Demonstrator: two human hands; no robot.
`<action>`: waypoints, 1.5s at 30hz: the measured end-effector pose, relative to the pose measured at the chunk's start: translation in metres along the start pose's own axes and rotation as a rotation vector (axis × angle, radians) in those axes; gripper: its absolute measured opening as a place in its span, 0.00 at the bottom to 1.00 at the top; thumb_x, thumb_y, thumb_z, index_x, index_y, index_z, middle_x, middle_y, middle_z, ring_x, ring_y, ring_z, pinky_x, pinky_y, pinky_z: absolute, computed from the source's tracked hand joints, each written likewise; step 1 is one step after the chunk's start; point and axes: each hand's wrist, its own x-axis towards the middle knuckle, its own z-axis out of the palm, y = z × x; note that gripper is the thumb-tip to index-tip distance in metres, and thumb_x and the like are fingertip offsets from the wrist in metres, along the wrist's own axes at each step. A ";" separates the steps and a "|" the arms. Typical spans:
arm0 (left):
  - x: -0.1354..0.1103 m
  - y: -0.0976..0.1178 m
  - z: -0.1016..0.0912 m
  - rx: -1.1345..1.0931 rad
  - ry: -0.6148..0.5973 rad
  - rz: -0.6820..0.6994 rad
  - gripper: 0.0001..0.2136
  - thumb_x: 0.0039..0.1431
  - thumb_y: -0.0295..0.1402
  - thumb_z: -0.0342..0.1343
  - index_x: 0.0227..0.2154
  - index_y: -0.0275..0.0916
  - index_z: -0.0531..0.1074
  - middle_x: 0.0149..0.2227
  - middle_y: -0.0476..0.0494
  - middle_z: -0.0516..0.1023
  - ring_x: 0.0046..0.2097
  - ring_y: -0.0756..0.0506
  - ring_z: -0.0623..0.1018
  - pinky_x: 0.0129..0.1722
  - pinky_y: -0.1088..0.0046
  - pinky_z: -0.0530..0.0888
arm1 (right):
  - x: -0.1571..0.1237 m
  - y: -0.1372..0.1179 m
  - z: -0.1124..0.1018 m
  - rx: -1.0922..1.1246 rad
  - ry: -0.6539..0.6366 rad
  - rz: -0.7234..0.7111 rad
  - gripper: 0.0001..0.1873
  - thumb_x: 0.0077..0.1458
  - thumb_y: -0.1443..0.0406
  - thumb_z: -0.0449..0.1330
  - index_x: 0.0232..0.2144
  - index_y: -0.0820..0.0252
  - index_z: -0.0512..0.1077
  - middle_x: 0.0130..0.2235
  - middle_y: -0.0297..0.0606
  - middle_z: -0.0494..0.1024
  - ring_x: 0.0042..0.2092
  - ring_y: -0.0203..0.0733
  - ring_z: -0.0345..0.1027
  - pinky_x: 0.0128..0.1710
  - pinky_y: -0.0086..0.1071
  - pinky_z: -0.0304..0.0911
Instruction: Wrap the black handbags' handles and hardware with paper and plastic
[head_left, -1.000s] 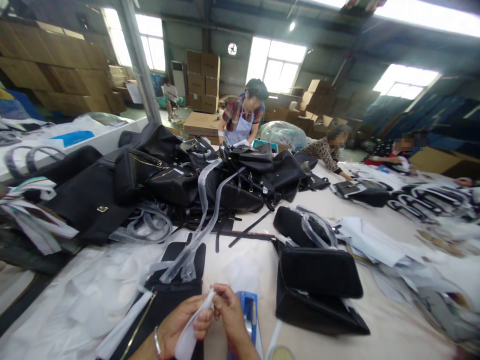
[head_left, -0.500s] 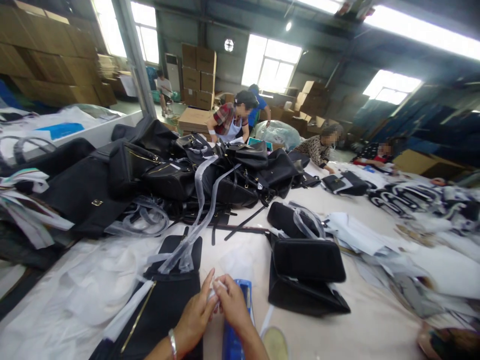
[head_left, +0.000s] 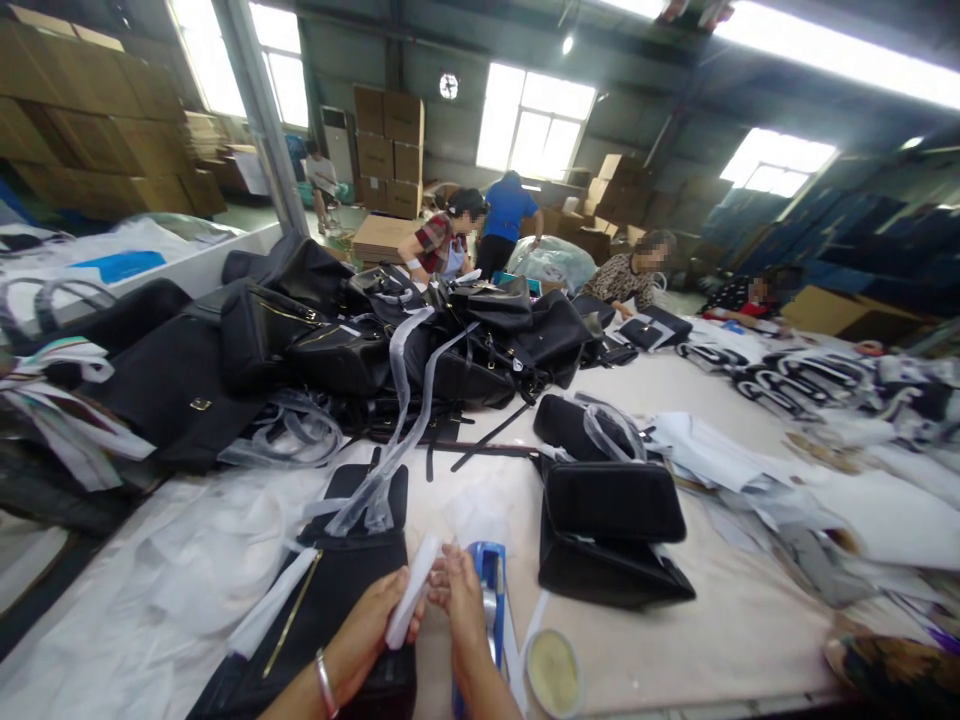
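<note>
Left hand point(head_left: 391, 606) gripping a slim white strip point(head_left: 415, 590), right hand point(head_left: 459, 592) loosely uncurled just beside it

white strip point(head_left: 411, 595), black bag point(head_left: 358, 572), gold zip point(head_left: 292, 612), blue tape dispenser point(head_left: 500, 585), leopard-print top point(head_left: 616, 281)

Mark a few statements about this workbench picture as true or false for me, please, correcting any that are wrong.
1. The left hand holds a white piece. True.
2. The bracelet is on the right wrist. False: it is on the left wrist.
3. A blue tool lies beside the right hand. True.
4. The zipper on the black bag nearest the left hand is silver. False: it is gold-coloured.
</note>
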 end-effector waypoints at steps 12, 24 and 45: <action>-0.007 0.003 0.010 0.075 0.169 0.090 0.23 0.48 0.52 0.62 0.37 0.35 0.76 0.36 0.40 0.81 0.40 0.39 0.78 0.45 0.65 0.72 | -0.045 0.010 0.031 -0.347 0.104 -0.171 0.19 0.63 0.61 0.44 0.54 0.60 0.62 0.54 0.50 0.73 0.55 0.48 0.69 0.54 0.42 0.64; 0.015 -0.006 0.013 0.063 0.267 0.028 0.24 0.37 0.53 0.67 0.27 0.35 0.75 0.25 0.44 0.79 0.33 0.41 0.78 0.38 0.65 0.74 | -0.036 0.054 0.033 -1.156 0.277 -0.694 0.28 0.54 0.75 0.47 0.58 0.74 0.60 0.52 0.64 0.73 0.49 0.59 0.73 0.43 0.48 0.73; 0.018 -0.009 0.000 0.127 0.193 -0.045 0.24 0.47 0.53 0.62 0.30 0.33 0.68 0.22 0.53 0.67 0.20 0.55 0.64 0.19 0.80 0.60 | -0.094 0.048 -0.111 -0.672 0.254 -0.003 0.17 0.58 0.53 0.54 0.26 0.57 0.71 0.30 0.36 0.74 0.35 0.44 0.69 0.37 0.32 0.60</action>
